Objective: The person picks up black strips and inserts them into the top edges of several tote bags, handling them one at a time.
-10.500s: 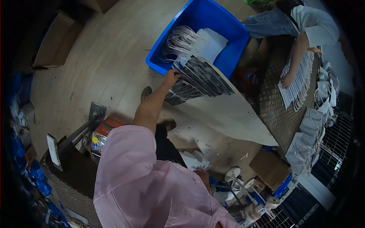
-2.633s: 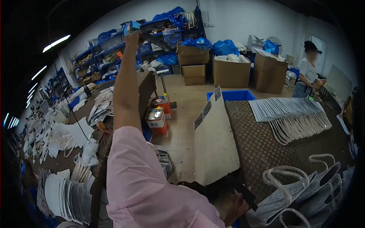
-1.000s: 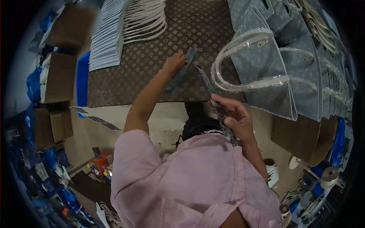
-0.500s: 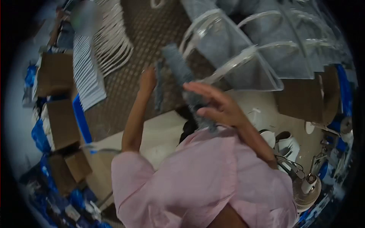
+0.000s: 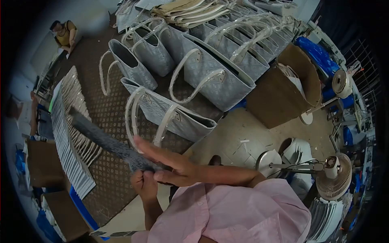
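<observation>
A long, grey, mottled strip (image 5: 103,141) slants from the upper left down to my hands, its far end blurred. My left hand (image 5: 144,184) is closed on the near end of this strip, with the thumb on top. Against that same end rests my right hand (image 5: 178,167), its fingers stretched out and the thumb apart from them. The thumbs of both hands nearly meet. What lies under my right palm is hidden. Just beyond my hands, a silver-grey tote bag (image 5: 168,111) with clear-wrapped handles lies tilted on the patterned brown table (image 5: 111,202).
Several more grey totes (image 5: 219,81) stand behind, with beige pieces (image 5: 190,12) stacked at the back. Banded pale strips (image 5: 73,137) lie on the left. An open carton (image 5: 279,89) and a fan (image 5: 334,174) are on the right. Another person (image 5: 65,34) sits far left.
My view has turned, bringing more totes into sight. My hands, apart before with a grey strip at each, are now together at one strip's near end. That strip now points left.
</observation>
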`<state>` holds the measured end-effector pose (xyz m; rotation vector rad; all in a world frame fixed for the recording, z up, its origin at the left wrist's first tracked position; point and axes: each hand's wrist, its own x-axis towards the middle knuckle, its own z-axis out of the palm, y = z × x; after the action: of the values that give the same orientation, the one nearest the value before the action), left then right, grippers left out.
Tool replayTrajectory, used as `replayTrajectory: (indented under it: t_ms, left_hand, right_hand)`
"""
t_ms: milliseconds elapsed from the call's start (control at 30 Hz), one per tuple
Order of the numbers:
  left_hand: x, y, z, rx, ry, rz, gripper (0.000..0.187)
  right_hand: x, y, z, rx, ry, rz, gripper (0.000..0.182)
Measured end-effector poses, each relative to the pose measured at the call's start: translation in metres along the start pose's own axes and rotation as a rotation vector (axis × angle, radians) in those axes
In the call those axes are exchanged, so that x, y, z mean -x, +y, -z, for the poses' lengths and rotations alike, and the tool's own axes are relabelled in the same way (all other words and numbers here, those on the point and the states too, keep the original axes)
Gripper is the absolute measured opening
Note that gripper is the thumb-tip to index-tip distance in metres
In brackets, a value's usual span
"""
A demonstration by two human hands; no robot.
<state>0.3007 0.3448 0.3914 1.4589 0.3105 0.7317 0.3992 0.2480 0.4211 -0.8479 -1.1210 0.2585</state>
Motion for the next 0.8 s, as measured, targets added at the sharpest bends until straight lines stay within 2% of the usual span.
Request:
replayTrajectory:
  t_ms: [33, 67, 133, 167, 200, 233, 267, 333, 367, 433, 467, 533, 567, 633, 667, 700, 733, 767, 800]
  left_hand:
    - [-0.003, -0.001, -0.008, 0.018, 0.048, -0.017, 0.037]
    - [-0.006, -0.001, -0.017, 0.036, 0.095, -0.036, 0.037]
    - [-0.004, 0.003, -0.021, -0.016, 0.189, 0.059, 0.036]
    - [0.004, 0.004, -0.019, -0.064, 0.237, 0.075, 0.036]
    - [0.003, 0.001, -0.02, -0.159, 0.07, 0.025, 0.035]
    - [-0.003, 0.0, -0.021, -0.247, -0.105, -0.029, 0.034]
    - [-0.007, 0.006, -0.02, -0.267, -0.071, -0.032, 0.034]
    - [-0.01, 0.021, -0.015, -0.092, -0.341, 0.149, 0.028]
    - [-0.015, 0.025, -0.009, -0.102, -0.302, 0.16, 0.028]
    - [-0.021, 0.033, 0.008, 0.084, -0.624, 0.089, 0.021]
    - [-0.02, 0.039, 0.012, 0.072, -0.569, 0.102, 0.021]
    - [-0.011, 0.051, 0.026, 0.134, -0.406, 0.316, 0.018]
    - [-0.001, 0.051, 0.041, 0.127, -0.353, 0.331, 0.018]
    - [0.006, 0.041, 0.074, 0.513, -0.479, 0.27, 0.025]
    - [0.011, 0.034, 0.079, 0.513, -0.471, 0.263, 0.025]
    - [0.013, 0.025, 0.08, 0.657, -0.461, 0.129, 0.031]
    - [0.013, 0.016, 0.079, 0.804, -0.459, -0.003, 0.037]
    - [0.013, 0.008, 0.075, 0.814, -0.483, -0.003, 0.037]
    - [0.016, 0.002, 0.071, 0.836, -0.393, -0.029, 0.04]
  right_hand:
    - [-0.001, -0.008, 0.006, -0.011, 0.001, 0.001, 0.063]
    - [-0.003, -0.019, 0.015, 0.276, 0.022, -0.024, 0.061]
    - [0.008, -0.029, 0.031, 0.494, 0.025, -0.069, 0.059]
    - [0.019, -0.03, 0.038, 0.558, -0.092, -0.287, 0.055]
    - [0.023, -0.03, 0.047, 0.642, -0.231, -0.472, 0.052]
    - [0.025, -0.033, 0.053, 0.476, -0.177, -0.55, 0.045]
    - [0.03, -0.039, 0.057, 0.31, -0.124, -0.642, 0.038]
    - [0.037, -0.05, 0.075, 0.013, 0.041, -0.795, 0.033]
    - [0.042, -0.055, 0.088, 0.002, 0.093, -0.795, 0.031]
    - [0.054, -0.056, 0.114, 0.034, 0.212, -0.736, 0.025]
    - [0.06, -0.054, 0.127, 0.077, 0.269, -0.669, 0.022]
    - [0.062, -0.058, 0.15, 0.333, 0.274, -0.583, 0.014]
    - [0.073, -0.06, 0.169, 0.361, 0.32, -0.589, 0.011]
    - [0.074, -0.059, 0.188, 0.389, 0.354, -0.567, 0.009]
    - [0.07, -0.063, 0.191, 0.461, 0.439, -0.56, 0.009]
    - [0.067, -0.066, 0.193, 0.539, 0.536, -0.544, 0.01]
    - [0.065, -0.064, 0.197, 0.552, 0.547, -0.532, 0.01]
    - [0.065, -0.059, 0.201, 0.608, 0.549, -0.51, 0.012]
    - [0.065, -0.056, 0.205, 0.663, 0.55, -0.491, 0.013]
